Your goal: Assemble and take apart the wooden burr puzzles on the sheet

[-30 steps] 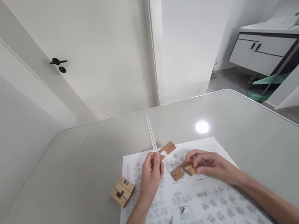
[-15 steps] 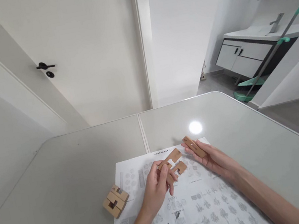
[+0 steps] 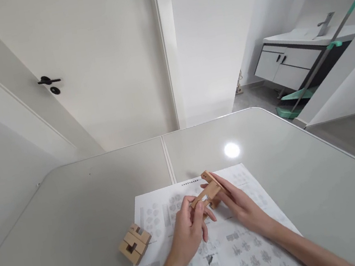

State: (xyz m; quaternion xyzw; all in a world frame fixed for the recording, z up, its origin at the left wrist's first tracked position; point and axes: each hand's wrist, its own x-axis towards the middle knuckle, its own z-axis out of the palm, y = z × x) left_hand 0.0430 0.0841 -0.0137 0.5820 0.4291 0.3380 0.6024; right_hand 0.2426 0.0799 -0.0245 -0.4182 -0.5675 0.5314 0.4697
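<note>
Just below the middle of the frame we find two light-brown notched wooden puzzle pieces (image 3: 208,188) held together above the paper. One bar is set crosswise against the other so that they touch at their notches (how deep they sit in one another we cannot tell). The person's left hand (image 3: 188,231) comes up from the lower centre and pinches the lower left end of the pieces between thumb and fingertips, a narrow grip closed on the wood. The right hand (image 3: 241,203) reaches in from the lower right, its fingers curled round the upper right end of the same pieces and likewise closed on them. Both hands hover just over a white paper sheet printed with grey diagrams (image 3: 253,248), which lies flat across the lower middle of the picture. At the sheet's left edge we see an assembled cluster of interlocked wooden blocks (image 3: 134,244), well apart from the fingers. Everything sits on a pale grey table with rounded corners (image 3: 73,206), where a round spot of reflected light (image 3: 232,150) shines just beyond the sheet. In the upper left stands a white door with a black lever handle (image 3: 48,81). At the right edge we make out a white vanity cabinet (image 3: 285,69) and a green-headed mop (image 3: 290,97) near it.
</note>
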